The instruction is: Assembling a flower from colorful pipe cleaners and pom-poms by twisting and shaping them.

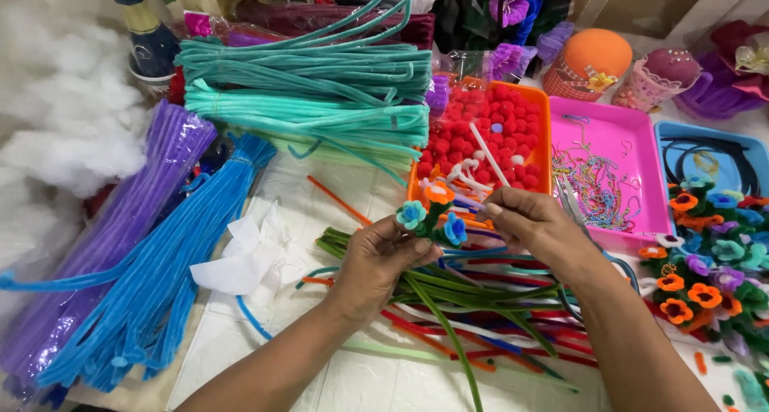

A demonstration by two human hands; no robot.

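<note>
Pipe-cleaner flowers [433, 212] stood bunched between the two hands, three small blooms showing: a teal one toward the left fingers, an orange one above them, and a blue one nearest the right fingertips. Their green stems [448, 296] ran down and away beneath the left palm, across the white table [360, 380].

The left hand [376, 260] was curled around the stems, its fingers pressed together and closed on the bunch just under the blooms. The right hand [537, 228] came in from the other side, thumb and forefinger pinched together at the blue bloom, the remaining fingers folded loosely behind; whether the pinch held a petal or a stem end could not be told.

Below both wrists lay loose pipe cleaners [497, 324] in red, white, green and orange, fanned out on the table. Just beyond the right fingertips sat an orange tray [545, 131] filled with red pompoms, and past it a pink tray [641, 171] holding beaded chains. Further right of the right forearm lay a heap of finished flowers [713, 252] in orange, purple and teal. Well left of the left hand lay a blue bundle [184, 260] and a purple bundle [120, 228] of pipe cleaners, with teal bundles [320, 83] above the fingers and a crumpled white tissue [240, 260] near the left wrist.
</note>
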